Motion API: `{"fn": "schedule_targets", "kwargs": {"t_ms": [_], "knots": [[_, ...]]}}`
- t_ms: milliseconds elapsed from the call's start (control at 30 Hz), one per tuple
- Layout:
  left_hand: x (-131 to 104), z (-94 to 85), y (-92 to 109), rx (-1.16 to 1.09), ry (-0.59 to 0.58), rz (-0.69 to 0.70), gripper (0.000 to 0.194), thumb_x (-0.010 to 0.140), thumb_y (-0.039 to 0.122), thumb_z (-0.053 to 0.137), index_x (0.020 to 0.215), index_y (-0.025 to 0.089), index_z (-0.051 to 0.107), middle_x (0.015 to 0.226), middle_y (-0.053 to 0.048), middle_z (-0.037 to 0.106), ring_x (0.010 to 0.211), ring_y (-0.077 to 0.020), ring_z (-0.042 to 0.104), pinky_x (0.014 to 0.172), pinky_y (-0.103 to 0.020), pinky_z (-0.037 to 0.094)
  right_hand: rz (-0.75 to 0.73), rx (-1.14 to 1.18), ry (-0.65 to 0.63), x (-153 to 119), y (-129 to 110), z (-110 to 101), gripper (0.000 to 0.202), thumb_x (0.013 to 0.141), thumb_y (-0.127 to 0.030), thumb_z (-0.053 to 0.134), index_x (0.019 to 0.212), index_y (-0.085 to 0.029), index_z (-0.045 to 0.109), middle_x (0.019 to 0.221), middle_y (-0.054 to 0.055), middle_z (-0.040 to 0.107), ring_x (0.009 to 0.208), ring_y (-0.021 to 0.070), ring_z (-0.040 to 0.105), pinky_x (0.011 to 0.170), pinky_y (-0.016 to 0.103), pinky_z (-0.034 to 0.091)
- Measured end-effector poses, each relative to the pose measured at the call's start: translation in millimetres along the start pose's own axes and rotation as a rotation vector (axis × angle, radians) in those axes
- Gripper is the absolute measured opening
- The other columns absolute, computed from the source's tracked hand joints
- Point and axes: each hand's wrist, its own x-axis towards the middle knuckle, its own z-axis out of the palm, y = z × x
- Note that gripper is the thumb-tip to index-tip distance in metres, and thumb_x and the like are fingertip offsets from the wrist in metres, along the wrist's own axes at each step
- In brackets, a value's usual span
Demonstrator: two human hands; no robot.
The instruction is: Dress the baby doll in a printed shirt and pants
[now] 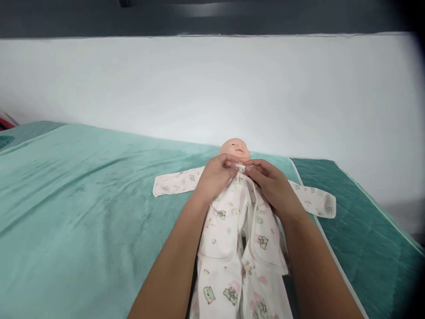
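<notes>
A baby doll (235, 147) lies on its back, its head toward the wall. It wears a white long-sleeved top (221, 230) printed with small animals, over matching trousers (219, 288). Both sleeves stretch out to the sides. At the doll's neck, my left hand (221, 170) pinches the collar edge from the left. My right hand (264, 175) pinches the collar from the right, its fingertips close to those of my left hand. Below the collar the two front panels hang apart, and a button shows on the left panel.
A light green blanket (99, 212) covers the bed at left and centre. Darker green quilted bedding (361, 230) lies on the right. Behind stands a white wall (199, 88) under a dark band. Something red (5, 124) shows at the far left edge.
</notes>
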Motion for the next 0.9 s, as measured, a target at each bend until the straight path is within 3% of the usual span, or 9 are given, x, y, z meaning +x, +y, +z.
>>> {"fn": "schedule_targets", "kwargs": {"t_ms": [233,400,533,700,900], "knots": [[-5.7,1.1,11.4,0.397,0.034,0.136,0.026,0.089,0.017,0.054,0.097,0.025,0.077,0.111,-0.005,0.068,0.099,-0.0184,0.063,0.093,-0.03,0.047,-0.077,-0.21,0.16,-2.3,-4.9,3.5,0.017,0.084,-0.035,0.065,0.091,-0.022,0.072,0.085,0.001,0.069,0.076,0.0162,0.059,0.071,0.028,0.043],[-10.6,-1.4,17.0,0.558,-0.034,0.177,0.031,0.094,0.021,0.047,0.092,0.026,0.077,0.099,-0.006,0.062,0.097,-0.0213,0.061,0.089,-0.033,0.047,-0.149,-0.317,0.163,-3.7,-5.1,3.8,0.016,0.083,-0.026,0.058,0.087,-0.023,0.073,0.093,0.001,0.069,0.075,0.0154,0.057,0.073,0.03,0.043],[-12.1,-1.0,18.6,0.552,-0.037,0.146,0.031,0.094,0.022,0.045,0.089,0.025,0.076,0.099,-0.006,0.061,0.093,-0.0204,0.061,0.087,-0.033,0.047,-0.206,-0.381,0.162,-3.6,-2.5,3.7,0.022,0.086,-0.025,0.053,0.09,-0.024,0.074,0.099,0.002,0.068,0.084,0.0177,0.06,0.078,0.031,0.043],[-12.3,-5.0,17.6,0.445,-0.014,0.165,0.028,0.092,0.016,0.049,0.104,0.024,0.074,0.112,-0.005,0.067,0.1,-0.0189,0.062,0.095,-0.031,0.046,-0.214,-0.456,0.113,-4.5,-2.5,1.7,0.025,0.089,-0.03,0.051,0.099,-0.025,0.074,0.105,0.003,0.065,0.089,0.0187,0.06,0.082,0.034,0.044],[-24.3,-6.6,15.4,0.451,0.005,0.266,0.023,0.093,0.017,0.05,0.097,0.023,0.072,0.107,-0.003,0.069,0.103,-0.019,0.062,0.092,-0.03,0.046,-0.161,-0.513,0.064,-16.4,-16.6,-9.7,0.023,0.091,-0.04,0.056,0.102,-0.027,0.072,0.103,0.003,0.066,0.084,0.0179,0.061,0.074,0.031,0.045]]}}
